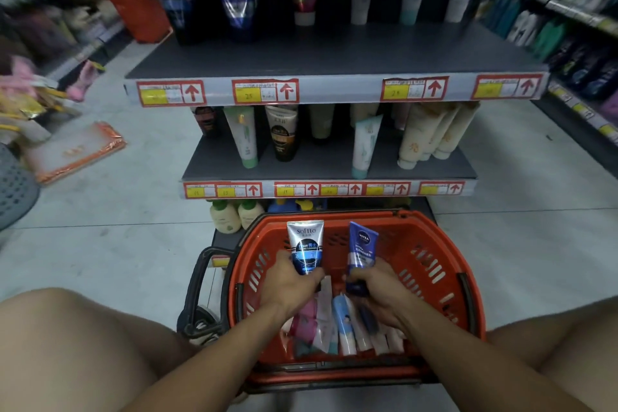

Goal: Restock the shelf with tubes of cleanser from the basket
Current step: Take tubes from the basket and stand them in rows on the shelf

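Both hands work above the red basket. Left hand grips a silver-and-blue Softto tube, held upright. Right hand grips a blue Nivea tube, tilted slightly right. Beneath them, further tubes lie on the basket floor. Beyond the basket, I face the grey shelf carrying standing tubes.

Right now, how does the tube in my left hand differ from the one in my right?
The Softto tube in the left hand is silver on top with a black and blue lower half; the Nivea tube in the right hand is blue with a white band. The Softto tube looks wider and stands nearly upright; the Nivea tube leans right. Both are held near their lower ends, above the red basket.
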The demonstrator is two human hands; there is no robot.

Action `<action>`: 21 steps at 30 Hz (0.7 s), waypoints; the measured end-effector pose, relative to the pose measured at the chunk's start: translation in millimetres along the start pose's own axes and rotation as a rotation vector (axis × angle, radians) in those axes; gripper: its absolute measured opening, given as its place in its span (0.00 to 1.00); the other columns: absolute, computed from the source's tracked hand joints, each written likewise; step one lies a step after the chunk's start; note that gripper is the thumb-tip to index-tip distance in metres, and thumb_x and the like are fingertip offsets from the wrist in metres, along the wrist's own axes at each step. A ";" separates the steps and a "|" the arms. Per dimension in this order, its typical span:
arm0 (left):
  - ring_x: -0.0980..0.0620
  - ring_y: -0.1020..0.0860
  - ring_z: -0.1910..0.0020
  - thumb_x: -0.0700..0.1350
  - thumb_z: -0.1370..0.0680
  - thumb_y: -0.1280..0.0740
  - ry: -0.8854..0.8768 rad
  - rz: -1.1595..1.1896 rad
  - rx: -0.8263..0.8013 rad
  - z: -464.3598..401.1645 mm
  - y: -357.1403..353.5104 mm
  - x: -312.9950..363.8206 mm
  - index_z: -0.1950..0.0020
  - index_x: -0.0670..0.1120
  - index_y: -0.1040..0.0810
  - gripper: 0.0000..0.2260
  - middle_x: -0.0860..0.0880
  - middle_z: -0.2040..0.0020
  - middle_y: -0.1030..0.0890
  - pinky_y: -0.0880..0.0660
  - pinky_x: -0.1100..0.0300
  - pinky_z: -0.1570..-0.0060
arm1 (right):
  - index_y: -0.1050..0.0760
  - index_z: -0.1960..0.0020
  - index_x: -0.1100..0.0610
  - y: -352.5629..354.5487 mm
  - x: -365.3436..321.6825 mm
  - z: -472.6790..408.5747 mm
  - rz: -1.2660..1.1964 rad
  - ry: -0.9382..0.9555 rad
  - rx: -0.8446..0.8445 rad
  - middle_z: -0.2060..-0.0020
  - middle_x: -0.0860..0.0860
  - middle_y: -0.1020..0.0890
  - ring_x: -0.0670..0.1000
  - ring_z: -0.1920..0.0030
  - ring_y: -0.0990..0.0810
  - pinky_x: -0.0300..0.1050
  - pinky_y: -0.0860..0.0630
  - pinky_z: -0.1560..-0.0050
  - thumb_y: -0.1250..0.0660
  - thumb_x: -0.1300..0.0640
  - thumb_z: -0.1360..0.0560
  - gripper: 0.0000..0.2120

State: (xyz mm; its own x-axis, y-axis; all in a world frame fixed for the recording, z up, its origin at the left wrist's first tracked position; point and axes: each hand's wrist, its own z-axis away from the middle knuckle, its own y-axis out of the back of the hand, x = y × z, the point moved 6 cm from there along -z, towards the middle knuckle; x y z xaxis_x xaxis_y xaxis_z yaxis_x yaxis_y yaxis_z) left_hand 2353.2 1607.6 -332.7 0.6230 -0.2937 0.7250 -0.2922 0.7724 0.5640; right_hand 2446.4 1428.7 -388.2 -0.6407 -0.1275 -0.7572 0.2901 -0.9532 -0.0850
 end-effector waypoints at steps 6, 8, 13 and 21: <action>0.57 0.19 0.58 0.43 0.24 0.23 -0.069 0.241 0.035 9.7 29.1 20.8 0.41 0.47 0.28 0.18 0.49 0.50 0.17 0.26 0.70 0.69 | 0.31 0.36 0.55 -16.5 -43.6 31.1 0.250 0.275 0.024 0.48 0.57 0.17 0.57 0.50 0.16 0.54 0.16 0.49 0.23 0.67 0.34 0.30; 0.60 0.18 0.55 0.44 0.24 0.22 -0.101 0.310 0.055 13.3 39.6 28.1 0.40 0.51 0.27 0.18 0.52 0.50 0.16 0.24 0.68 0.61 | 0.33 0.33 0.50 -21.4 -57.0 38.1 0.264 0.366 -0.001 0.46 0.53 0.18 0.53 0.47 0.16 0.53 0.17 0.45 0.23 0.67 0.31 0.32; 0.60 0.15 0.58 0.38 0.25 0.22 -0.132 0.523 0.091 17.5 60.1 38.2 0.38 0.49 0.25 0.20 0.51 0.51 0.15 0.15 0.54 0.52 | 0.29 0.32 0.45 -29.7 -82.6 52.9 0.272 0.516 -0.024 0.46 0.48 0.15 0.49 0.46 0.15 0.50 0.17 0.45 0.20 0.65 0.31 0.34; 0.51 0.15 0.51 0.40 0.21 0.27 -0.155 0.537 0.077 19.7 81.2 44.9 0.36 0.48 0.25 0.16 0.48 0.48 0.15 0.17 0.59 0.56 | 0.29 0.33 0.49 -46.7 -105.3 68.8 0.334 0.610 0.020 0.45 0.47 0.17 0.45 0.46 0.17 0.46 0.19 0.44 0.18 0.62 0.32 0.33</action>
State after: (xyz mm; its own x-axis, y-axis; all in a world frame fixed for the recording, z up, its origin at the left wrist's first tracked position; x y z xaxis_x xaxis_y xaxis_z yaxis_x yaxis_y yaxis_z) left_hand 2343.2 1646.1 -246.5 0.2599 0.0459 0.9646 -0.5949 0.7944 0.1225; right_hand 2451.4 1467.8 -260.0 -0.0033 -0.2438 -0.9698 0.3849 -0.8954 0.2237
